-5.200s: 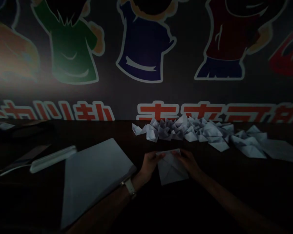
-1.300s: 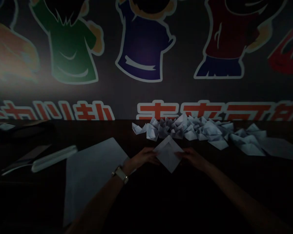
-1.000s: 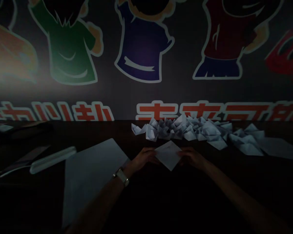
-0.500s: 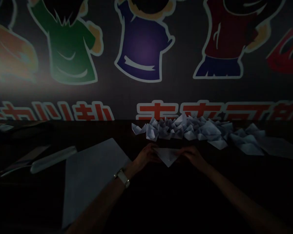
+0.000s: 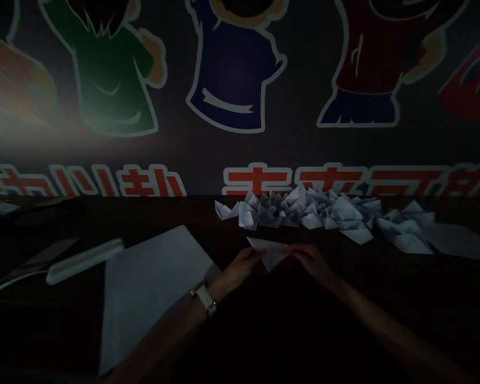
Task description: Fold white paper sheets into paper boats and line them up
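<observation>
A folded white paper (image 5: 269,252), roughly triangular with its point downward, sits between the two hands just above the front of the dark bench (image 5: 152,224). The fingers (image 5: 256,255) of the left hand (image 5: 242,269) and the fingers (image 5: 291,249) of the right hand (image 5: 309,260) are closed on its two upper corners, though the dim light hides exactly how they pinch. Its creases and layers are hard to make out. Beyond the folded paper lies a long heap of paper boats (image 5: 308,214). To its left are a large pale sheet (image 5: 154,309), partly under the left forearm, and a white bar-shaped object (image 5: 84,261). A wristwatch (image 5: 205,298) circles the left wrist.
</observation>
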Action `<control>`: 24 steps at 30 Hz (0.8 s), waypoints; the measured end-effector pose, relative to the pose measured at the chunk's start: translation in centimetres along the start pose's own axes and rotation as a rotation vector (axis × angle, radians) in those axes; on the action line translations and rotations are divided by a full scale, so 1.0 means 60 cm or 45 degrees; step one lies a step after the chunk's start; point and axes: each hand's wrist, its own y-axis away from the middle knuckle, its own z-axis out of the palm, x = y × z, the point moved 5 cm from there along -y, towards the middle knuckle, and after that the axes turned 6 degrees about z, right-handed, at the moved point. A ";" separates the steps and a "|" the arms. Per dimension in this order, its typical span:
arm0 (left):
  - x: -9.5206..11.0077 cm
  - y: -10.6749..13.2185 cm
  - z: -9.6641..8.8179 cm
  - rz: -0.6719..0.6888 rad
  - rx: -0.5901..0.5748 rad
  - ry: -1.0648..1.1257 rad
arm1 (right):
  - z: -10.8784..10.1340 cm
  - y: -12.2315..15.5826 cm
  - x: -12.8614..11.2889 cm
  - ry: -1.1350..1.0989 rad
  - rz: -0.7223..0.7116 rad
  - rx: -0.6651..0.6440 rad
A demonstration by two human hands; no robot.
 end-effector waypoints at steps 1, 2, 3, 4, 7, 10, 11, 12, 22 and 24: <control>0.000 -0.001 -0.003 0.017 0.027 -0.048 | 0.002 0.000 0.000 -0.030 0.038 -0.029; 0.000 -0.002 -0.004 0.032 0.044 -0.090 | 0.004 0.001 -0.001 -0.064 0.079 -0.054; -0.001 -0.003 -0.005 0.050 0.041 -0.115 | 0.005 0.002 -0.002 -0.096 0.112 -0.070; -0.002 -0.004 -0.004 0.071 0.023 -0.120 | 0.006 0.003 -0.003 -0.123 0.135 -0.074; -0.006 -0.009 -0.005 0.108 0.030 -0.036 | 0.008 0.005 -0.004 -0.206 0.185 -0.062; 0.005 -0.014 -0.022 0.198 0.238 -0.033 | 0.010 0.004 0.009 -0.415 0.276 -0.068; 0.015 -0.015 -0.027 0.270 0.295 -0.081 | 0.012 0.003 0.016 -0.492 0.313 -0.079; 0.027 -0.015 -0.031 0.346 0.316 -0.147 | 0.013 0.001 0.023 -0.555 0.351 -0.099; 0.025 0.001 -0.019 -0.043 -0.223 -0.318 | 0.016 0.005 0.027 -0.481 0.464 -0.195; 0.022 -0.003 -0.022 -0.008 -0.187 -0.344 | 0.016 0.007 0.020 -0.439 0.423 -0.201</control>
